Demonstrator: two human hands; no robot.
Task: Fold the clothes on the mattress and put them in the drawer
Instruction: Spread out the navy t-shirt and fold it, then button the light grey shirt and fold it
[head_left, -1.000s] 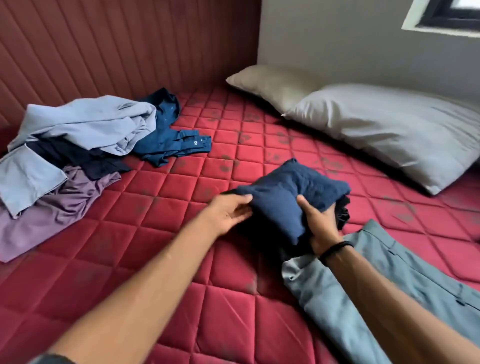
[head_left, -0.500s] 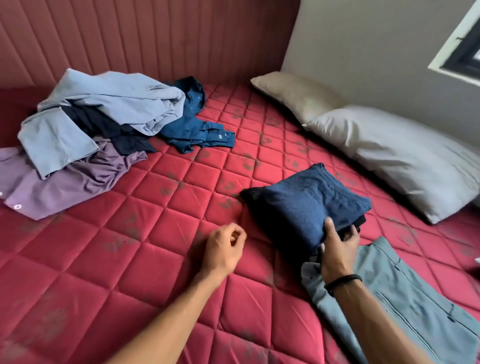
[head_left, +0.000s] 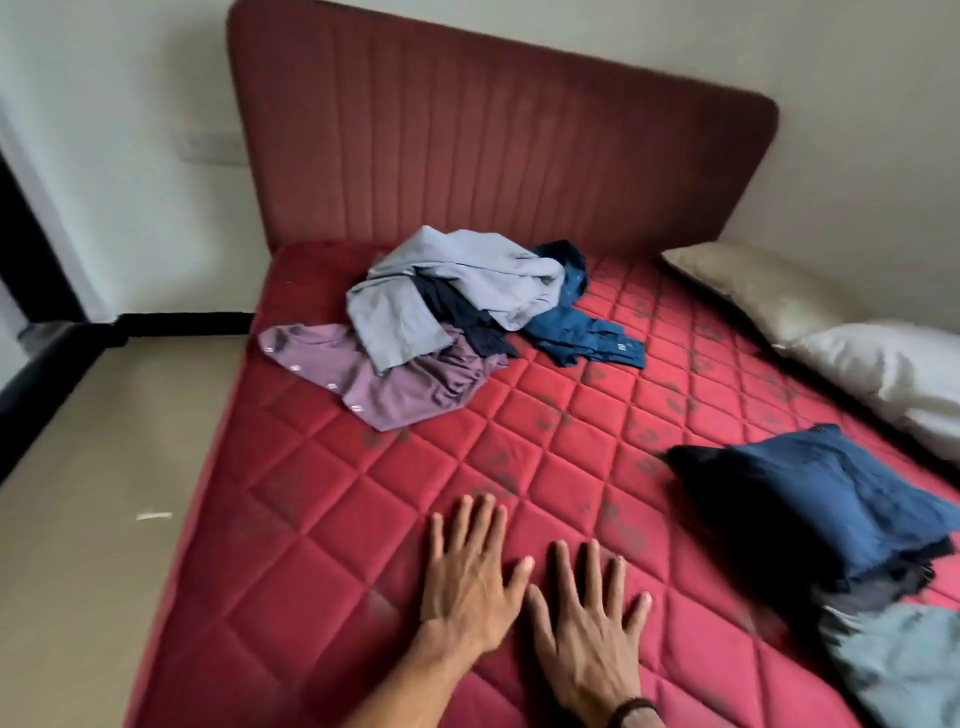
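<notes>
While both palms are laid flat on the red mattress (head_left: 415, 467), the left hand (head_left: 470, 577) and the right hand (head_left: 584, 629) are seen side by side near the front edge, fingers straight and spread wide, nothing held in either. The left thumb tip lies just beside the right index finger; whether they touch cannot be told. A dark band (head_left: 631, 709) is worn on the right wrist. At about 2 o'clock from the hands, apart from them, a folded navy garment (head_left: 826, 499) is set on the mattress, its near end lying over a grey-blue garment (head_left: 904, 670) at 4 o'clock, by the right border. At about 12 o'clock, well apart and close to the headboard (head_left: 493, 156), an unfolded pile is found: a light blue piece (head_left: 457, 291) on top, a black piece (head_left: 462, 317) under it, a mauve shirt (head_left: 395, 379) at the left, a dark blue shirt (head_left: 576, 327) at the right. At 1 to 2 o'clock, two pillows are lined along the right edge, a beige one (head_left: 753, 286) farther and a white one (head_left: 893, 374) nearer. At 9 o'clock, the floor (head_left: 104, 467) is seen beside the bed.
</notes>
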